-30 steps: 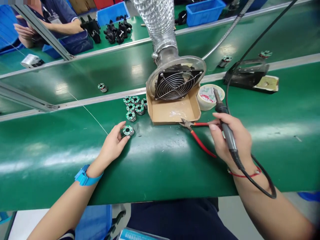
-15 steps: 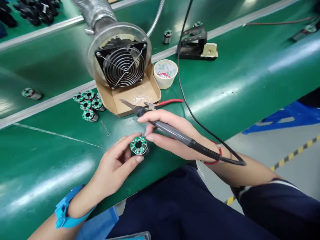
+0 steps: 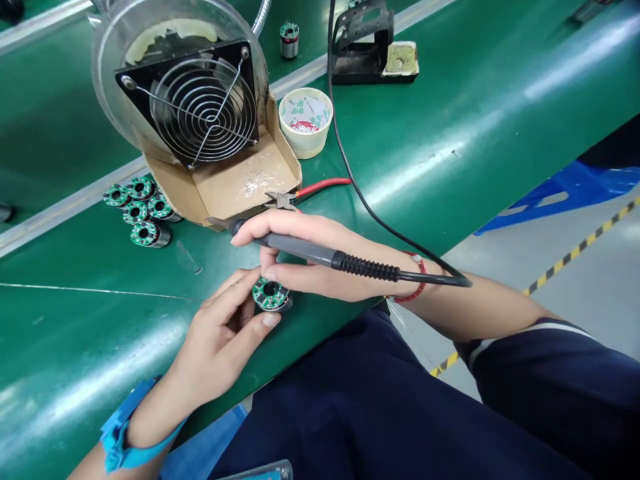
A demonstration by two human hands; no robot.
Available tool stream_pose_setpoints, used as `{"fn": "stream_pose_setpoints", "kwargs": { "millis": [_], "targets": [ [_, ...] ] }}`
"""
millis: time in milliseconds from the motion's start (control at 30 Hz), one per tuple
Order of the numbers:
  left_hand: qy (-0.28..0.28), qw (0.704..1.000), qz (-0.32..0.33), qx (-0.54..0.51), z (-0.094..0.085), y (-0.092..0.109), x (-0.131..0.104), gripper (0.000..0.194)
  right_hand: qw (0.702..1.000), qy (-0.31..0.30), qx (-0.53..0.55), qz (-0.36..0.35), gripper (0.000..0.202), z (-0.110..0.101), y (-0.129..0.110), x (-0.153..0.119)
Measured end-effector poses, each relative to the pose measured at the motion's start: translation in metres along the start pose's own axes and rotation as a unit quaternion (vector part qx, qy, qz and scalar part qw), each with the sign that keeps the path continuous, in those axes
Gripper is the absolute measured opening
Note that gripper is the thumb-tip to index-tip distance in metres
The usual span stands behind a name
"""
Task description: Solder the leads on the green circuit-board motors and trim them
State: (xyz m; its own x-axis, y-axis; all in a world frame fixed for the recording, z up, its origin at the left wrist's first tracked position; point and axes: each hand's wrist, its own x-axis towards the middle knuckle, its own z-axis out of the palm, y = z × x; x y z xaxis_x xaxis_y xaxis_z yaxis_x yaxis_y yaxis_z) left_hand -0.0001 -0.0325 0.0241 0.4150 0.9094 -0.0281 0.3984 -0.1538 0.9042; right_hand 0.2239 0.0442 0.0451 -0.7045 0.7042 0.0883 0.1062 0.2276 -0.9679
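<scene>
My left hand (image 3: 220,333) is closed around a small motor (image 3: 271,295) with a round green circuit board on top, standing near the table's front edge. Its thumb is at the near side and the fingers at the far left side. A soldering iron (image 3: 305,249) lies across my right hand (image 3: 320,260), gripped there with its tip pointing left over the cardboard tray's front edge. The right thumb and a fingertip meet at the far rim of the board; whether they pinch anything small there, I cannot tell.
A fan (image 3: 210,120) stands behind a cardboard tray (image 3: 210,193) with clippings. Red-handled cutters (image 3: 320,187) lean at its edge, beside a tape roll (image 3: 306,143). Several similar motors (image 3: 145,235) stand left. An iron stand (image 3: 375,70) is farther back; the iron's cable (image 3: 350,163) crosses the table.
The view has shifted, so the fan and tray appear larger and farther left. My right fingers have come in over the far rim of the board, and the iron lies flatter.
</scene>
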Motion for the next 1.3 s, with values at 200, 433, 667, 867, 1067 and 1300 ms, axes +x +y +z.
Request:
{"fn": "stream_pose_setpoints", "kwargs": {
  "millis": [200, 433, 667, 867, 1067, 1300],
  "targets": [
    [-0.015, 1.000, 0.005, -0.002, -0.001, -0.005, -0.001, 0.059, 0.997, 0.034, -0.005, -0.071, 0.024, 0.008, 0.008, 0.001],
    [-0.003, 1.000, -0.002, 0.029, -0.004, -0.008, 0.013, 0.045, 0.994, 0.088, 0.001, -0.066, 0.033, 0.015, 0.019, -0.007],
    [0.060, 0.991, -0.106, 0.055, 0.001, -0.024, 0.037, 0.044, 0.952, 0.106, -0.287, -0.027, 0.041, 0.027, 0.044, 0.000],
    [0.121, 0.973, -0.145, -0.132, -0.007, -0.037, 0.037, 0.019, 0.941, 0.104, -0.292, -0.135, 0.043, 0.022, 0.056, 0.004],
    [0.134, 0.982, 0.012, 0.135, -0.006, -0.029, 0.036, 0.013, 0.936, 0.279, -0.191, -0.097, 0.034, 0.013, 0.036, -0.028],
    [0.130, 0.951, 0.086, 0.267, 0.002, -0.027, 0.038, 0.015, 0.940, 0.337, -0.017, -0.048, 0.013, 0.004, 0.043, -0.051]
  ]
}}
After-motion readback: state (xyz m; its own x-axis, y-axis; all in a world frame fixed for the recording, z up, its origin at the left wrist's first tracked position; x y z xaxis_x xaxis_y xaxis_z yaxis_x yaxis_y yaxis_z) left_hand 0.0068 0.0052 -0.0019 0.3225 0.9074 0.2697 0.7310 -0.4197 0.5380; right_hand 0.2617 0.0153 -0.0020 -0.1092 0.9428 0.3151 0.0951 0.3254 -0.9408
